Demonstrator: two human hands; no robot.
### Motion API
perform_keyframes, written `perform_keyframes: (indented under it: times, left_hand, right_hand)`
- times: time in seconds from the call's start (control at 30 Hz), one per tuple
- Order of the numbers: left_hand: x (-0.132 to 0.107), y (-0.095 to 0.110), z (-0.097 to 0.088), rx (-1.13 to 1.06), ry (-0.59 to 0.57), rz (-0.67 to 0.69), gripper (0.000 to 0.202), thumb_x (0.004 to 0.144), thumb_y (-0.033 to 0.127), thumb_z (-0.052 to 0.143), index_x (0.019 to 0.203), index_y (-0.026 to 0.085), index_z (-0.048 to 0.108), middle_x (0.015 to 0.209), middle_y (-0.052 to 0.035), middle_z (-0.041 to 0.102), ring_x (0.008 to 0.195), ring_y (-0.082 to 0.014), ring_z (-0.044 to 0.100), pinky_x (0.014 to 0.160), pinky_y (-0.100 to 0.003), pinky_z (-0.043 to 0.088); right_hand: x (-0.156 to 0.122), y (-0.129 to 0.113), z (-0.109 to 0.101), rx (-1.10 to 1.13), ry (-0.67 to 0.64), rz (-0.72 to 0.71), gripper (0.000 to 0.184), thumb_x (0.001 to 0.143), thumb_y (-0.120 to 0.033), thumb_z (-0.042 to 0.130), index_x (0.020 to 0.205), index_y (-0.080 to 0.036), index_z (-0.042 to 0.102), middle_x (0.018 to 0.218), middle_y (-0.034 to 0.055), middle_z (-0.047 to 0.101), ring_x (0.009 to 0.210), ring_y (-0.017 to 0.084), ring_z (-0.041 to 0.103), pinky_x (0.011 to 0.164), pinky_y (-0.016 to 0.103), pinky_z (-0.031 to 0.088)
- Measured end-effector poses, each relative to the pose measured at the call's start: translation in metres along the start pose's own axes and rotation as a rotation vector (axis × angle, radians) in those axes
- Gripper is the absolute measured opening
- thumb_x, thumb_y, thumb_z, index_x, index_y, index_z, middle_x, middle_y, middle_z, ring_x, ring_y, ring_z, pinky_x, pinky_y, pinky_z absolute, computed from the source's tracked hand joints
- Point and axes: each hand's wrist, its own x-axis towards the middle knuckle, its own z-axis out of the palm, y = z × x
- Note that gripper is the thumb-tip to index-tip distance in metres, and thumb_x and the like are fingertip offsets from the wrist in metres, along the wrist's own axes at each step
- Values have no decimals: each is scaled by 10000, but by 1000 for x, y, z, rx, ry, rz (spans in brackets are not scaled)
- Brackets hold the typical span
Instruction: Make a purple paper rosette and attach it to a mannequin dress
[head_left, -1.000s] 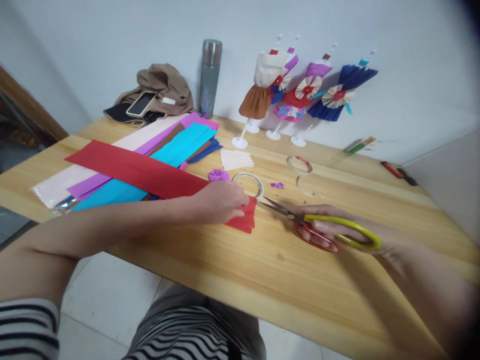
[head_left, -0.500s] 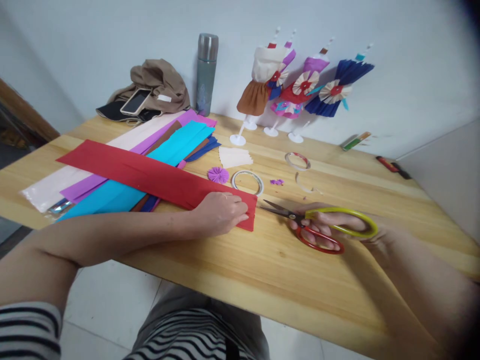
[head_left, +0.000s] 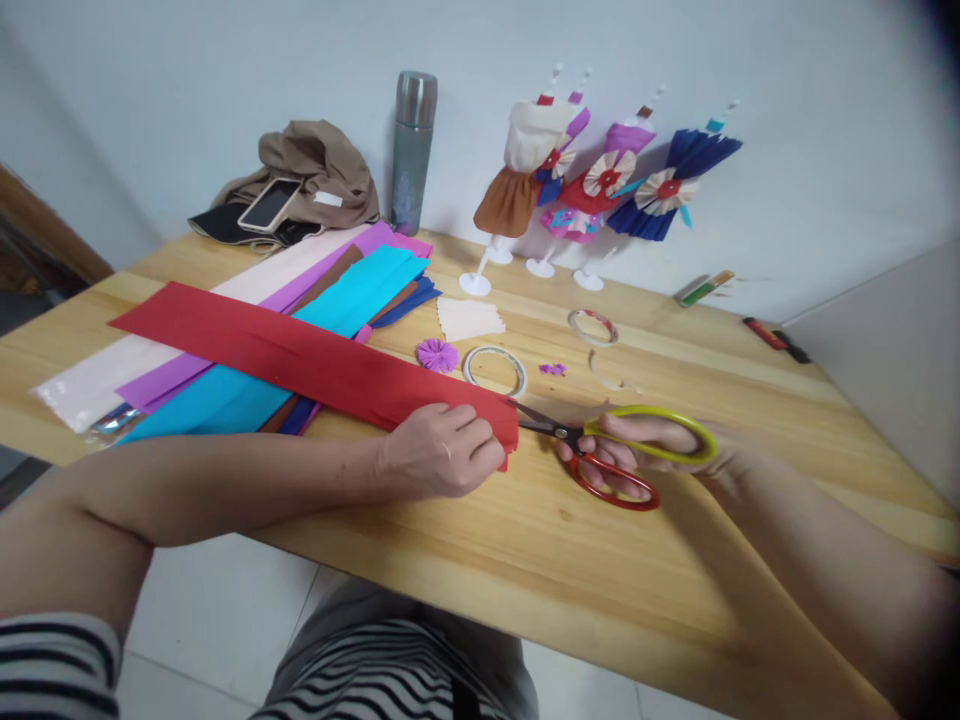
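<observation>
A long strip of red crepe paper (head_left: 300, 355) lies slantwise over other coloured strips. My left hand (head_left: 446, 450) is closed on it near its right end, fingers curled under the knuckles. That right edge looks slightly ragged. My right hand (head_left: 611, 450) holds a pair of scissors (head_left: 571, 436) with one yellow and one red handle loop. The blades are parted, and their tips reach the red paper's right edge. Just beyond my left hand lie a roll of tape (head_left: 522, 375) and a purple pleated paper rosette (head_left: 437, 355).
White, purple, brown and blue paper strips (head_left: 352, 295) lie at the left. Behind them are a brown cloth bundle (head_left: 315, 165), a phone (head_left: 270, 205) and a flask (head_left: 412, 150). Paper-dressed mannequins (head_left: 506, 200) stand along the wall. Another tape ring (head_left: 592, 327) and paper scraps (head_left: 553, 370) lie mid-table.
The scissors in my right hand have moved left, bringing the blades from beside the red paper to its edge. My left hand has shifted slightly right and nearer me, still on the paper.
</observation>
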Motion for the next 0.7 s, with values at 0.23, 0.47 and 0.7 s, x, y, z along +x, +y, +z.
perform_keyframes:
  times: [0.23,0.47,0.7]
  left_hand:
    - [2,5,-7,41,21,84,260,841,146,621,637,179,464,586,24,425,551,-125,369,523,-308,191]
    - [1,2,-11,-45,-209,136,263,918,145,508,658,182,499,601,12,401,550,-126,349,486,-317,151]
    - [2,1,-14,-91,-270,139,278,924,130,488,650,178,500,587,22,333,533,-122,307,476,-307,124]
  right_hand:
    - [9,-14,5,-157,-35,-70,615,889,-675,520,1112,-104,569,808,78,643,443,96,538,356,223,429]
    - [7,-19,5,-348,-80,-169,645,911,-699,448,1083,-96,597,818,86,627,515,97,515,425,224,405]
    - [8,-21,11,-346,-54,-125,656,902,-728,420,1081,-121,592,823,63,620,454,69,475,407,223,362]
